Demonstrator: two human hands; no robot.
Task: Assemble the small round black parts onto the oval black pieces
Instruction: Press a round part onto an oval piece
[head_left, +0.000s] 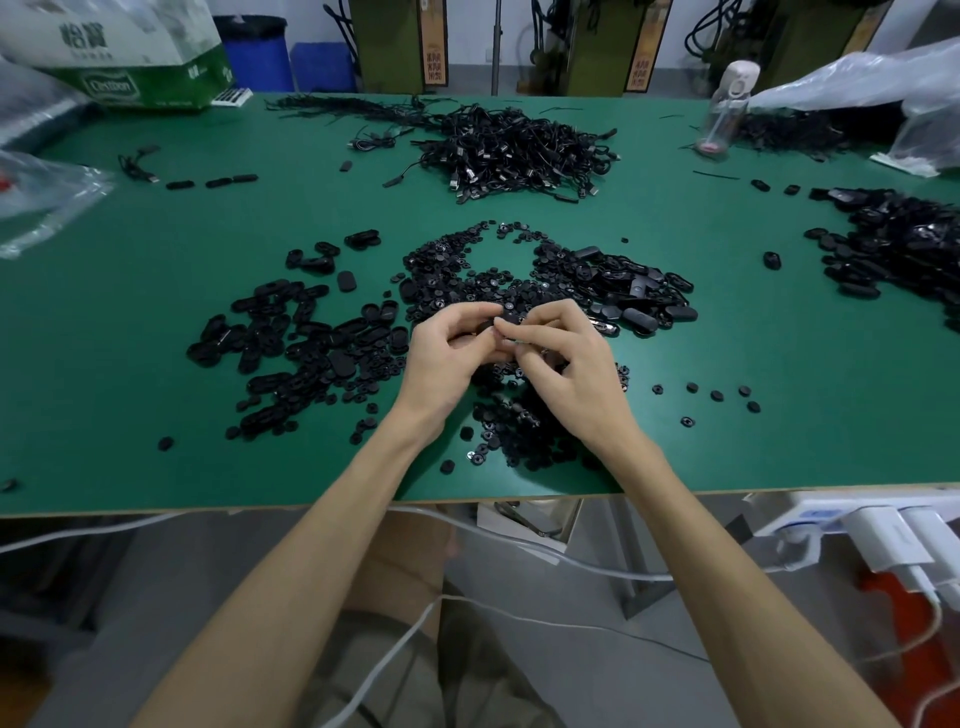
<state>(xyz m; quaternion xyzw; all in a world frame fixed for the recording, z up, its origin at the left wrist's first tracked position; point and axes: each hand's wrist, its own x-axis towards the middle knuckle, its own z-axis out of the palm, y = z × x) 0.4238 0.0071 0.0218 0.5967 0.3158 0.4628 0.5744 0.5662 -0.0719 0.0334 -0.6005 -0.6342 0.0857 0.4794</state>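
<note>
- Left hand (457, 353): forearm comes in from 7 o'clock, wrist lifted off the table (156, 322); thumb and curled fingers pinch an oval piece (487, 327) from its left side
- Right hand (566, 369): forearm comes in from 5 o'clock; thumb and forefinger tips pressed together on the same piece; the other three fingers curled toward the palm; whether a round part sits in that pinch cannot be told
- Oval piece: held between both hands, just above the middle heap; mostly hidden by fingers; long axis and facing cannot be told
- Round parts (467, 275): loose heap running from 12 o'clock of the hands, under them, to 6 o'clock; a few strays (717, 396) at 3 o'clock
- Ovals (291, 338): heap at 9 o'clock of the hands, lying at mixed angles; second heap (634, 286) at 2 o'clock; third (893, 244) at the table's right edge
- Cables (519, 150): tangled black heap at 12 o'clock, far side
- Table: green top, pale near edge
- Bottle (727, 104): clear, upright, at 1 o'clock
- Box (140, 67): green and white, far corner at 10 o'clock; clear bag (47, 197) just before it
- Below the near edge: white cord (519, 551); power strip (831, 519) with white plugs at 4 o'clock
</note>
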